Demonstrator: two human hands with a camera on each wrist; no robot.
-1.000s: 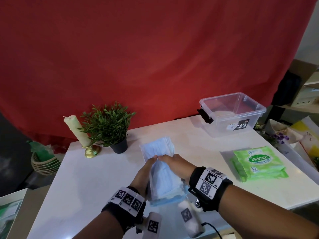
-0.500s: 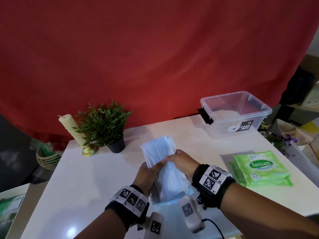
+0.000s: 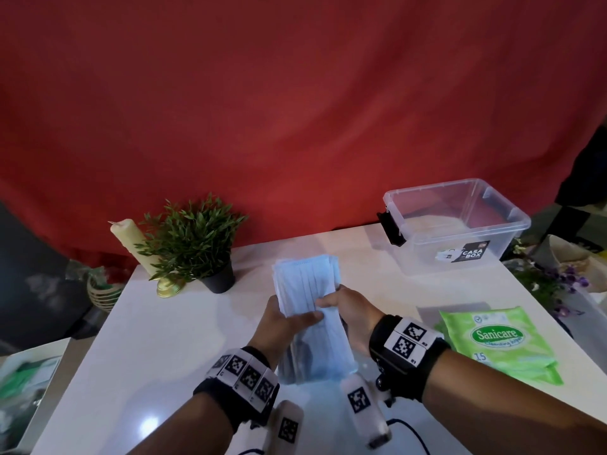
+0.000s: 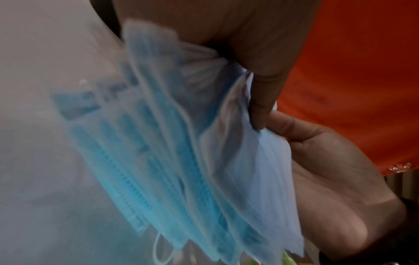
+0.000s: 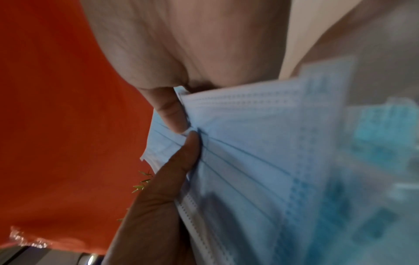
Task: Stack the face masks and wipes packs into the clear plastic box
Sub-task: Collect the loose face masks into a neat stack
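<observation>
A stack of light blue face masks (image 3: 308, 310) is lifted off the white table (image 3: 164, 339) near the front centre. My left hand (image 3: 282, 318) grips its left side with the thumb across the top. My right hand (image 3: 345, 305) pinches its right edge. In the wrist views the fanned masks (image 4: 204, 170) (image 5: 260, 161) fill the middle, with my left hand (image 4: 260, 75) above them and my right hand (image 5: 176, 116) pinching them. The clear plastic box (image 3: 456, 224) stands open at the back right, nothing visible inside. Green wipes packs (image 3: 499, 343) lie on the table at the right.
A potted green plant (image 3: 197, 244) and a cream candle (image 3: 131, 244) on a brass holder stand at the table's back left. A red curtain (image 3: 295, 110) hangs behind. Purple flowers (image 3: 565, 284) and clutter sit past the right edge.
Both hands have raised the mask stack from the table and tightened their hold on it. My head view has shifted slightly, so the box and wipes appear further right.
</observation>
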